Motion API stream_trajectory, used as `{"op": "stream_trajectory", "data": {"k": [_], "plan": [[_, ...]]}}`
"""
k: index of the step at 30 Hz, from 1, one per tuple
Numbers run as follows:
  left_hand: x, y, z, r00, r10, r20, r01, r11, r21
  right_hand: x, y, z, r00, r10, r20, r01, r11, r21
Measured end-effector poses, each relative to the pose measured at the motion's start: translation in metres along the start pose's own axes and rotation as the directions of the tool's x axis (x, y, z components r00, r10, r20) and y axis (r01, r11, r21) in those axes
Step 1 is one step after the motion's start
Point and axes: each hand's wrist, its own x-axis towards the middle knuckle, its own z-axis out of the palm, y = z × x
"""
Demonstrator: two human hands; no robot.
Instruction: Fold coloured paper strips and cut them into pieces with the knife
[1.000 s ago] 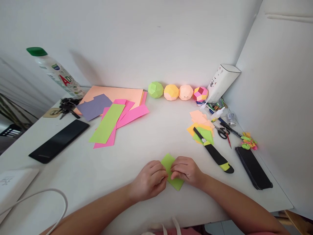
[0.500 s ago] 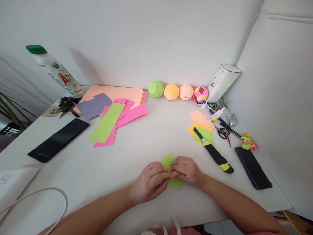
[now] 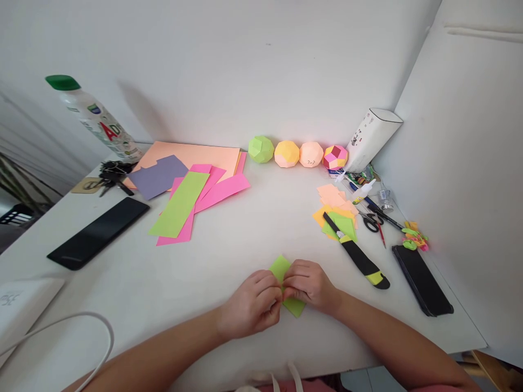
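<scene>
A strip of green paper (image 3: 295, 306) lies slanted near the front of the table, partly covered by my fingers. On its left side my left hand (image 3: 255, 302) is closed, thumb and fingertips pinching at the paper's middle. Opposite it, my right hand (image 3: 309, 286) is also closed, its fingertips meeting those of the left over the sheet. The exact spot they grip is hidden by the fingers. To the right, a black and green craft knife (image 3: 362, 261) rests partly on small green paper pieces (image 3: 347, 226).
Long green and pink strips (image 3: 180, 207) lie to the left, by a purple sheet (image 3: 157, 177). Several faceted paper balls (image 3: 261, 149) line the wall. Scissors (image 3: 371, 222), a glue bottle (image 3: 363, 193) and a black phone (image 3: 423, 280) are at right. A black tablet-like slab (image 3: 98, 234) lies left.
My fingertips have shifted slightly to the left over the green paper, and my left fingers have curled in a little more. The other things on the table stay where they were.
</scene>
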Motion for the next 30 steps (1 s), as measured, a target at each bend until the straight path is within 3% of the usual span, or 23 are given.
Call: {"op": "stream_trajectory", "data": {"k": [6, 10, 13, 17, 21, 26, 30], "plan": [[-0.002, -0.001, 0.000, 1.000, 0.014, -0.010, -0.014, 1.000, 0.002, 0.000, 0.000, 0.001, 1.000, 0.003, -0.025, -0.003, 1.000, 0.030], [-0.004, -0.002, -0.003, 0.998, -0.065, -0.012, 0.065, 0.996, -0.066, 0.000, -0.001, 0.000, 1.000, 0.008, -0.020, -0.008, 1.000, 0.001], [-0.005, 0.000, -0.006, 0.989, -0.144, 0.015, 0.145, 0.979, -0.145, 0.000, -0.004, -0.004, 0.999, -0.033, 0.005, 0.033, 0.995, -0.098], [-0.006, 0.008, -0.007, 0.970, -0.238, 0.039, 0.240, 0.937, -0.254, -0.001, -0.010, -0.010, 0.984, -0.170, 0.050, 0.177, 0.934, -0.309], [-0.005, 0.016, -0.007, 0.908, -0.408, 0.097, 0.413, 0.833, -0.367, -0.003, -0.016, -0.012, 0.957, -0.289, 0.023, 0.270, 0.859, -0.436], [-0.004, 0.021, -0.007, 0.825, -0.548, 0.134, 0.543, 0.708, -0.451, -0.002, -0.020, -0.012, 0.945, -0.326, -0.031, 0.275, 0.841, -0.465], [-0.001, 0.025, -0.009, 0.736, -0.637, 0.230, 0.637, 0.537, -0.553, -0.002, -0.021, -0.012, 0.932, -0.358, -0.057, 0.293, 0.836, -0.463]]}}
